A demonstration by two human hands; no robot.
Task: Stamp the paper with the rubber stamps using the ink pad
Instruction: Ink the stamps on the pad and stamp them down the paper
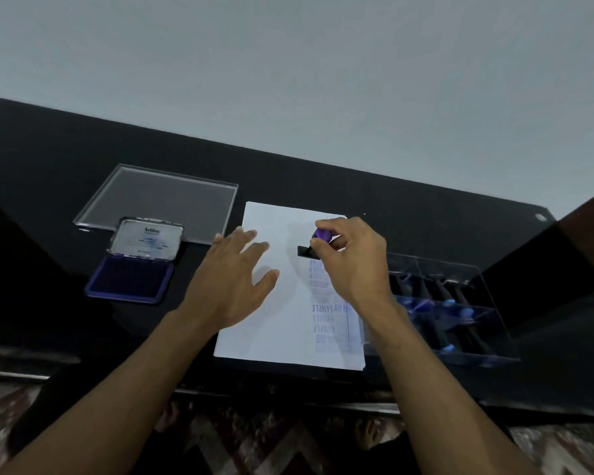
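Note:
A white sheet of paper [275,323] lies in the middle of the black table, with a column of blue stamp prints down its right side. My right hand [354,258] grips a rubber stamp [318,241] with a purple knob and black base, its base down on the paper above the prints. My left hand [234,279] rests flat on the paper's left part, fingers spread. The ink pad [131,279] sits open at the left, blue pad showing, lid tilted up.
A clear plastic lid [158,197] lies behind the ink pad. A clear box [450,313] with several more stamps stands right of the paper. The black table [426,207] meets a pale wall at the back. A dark sleeve enters at far right.

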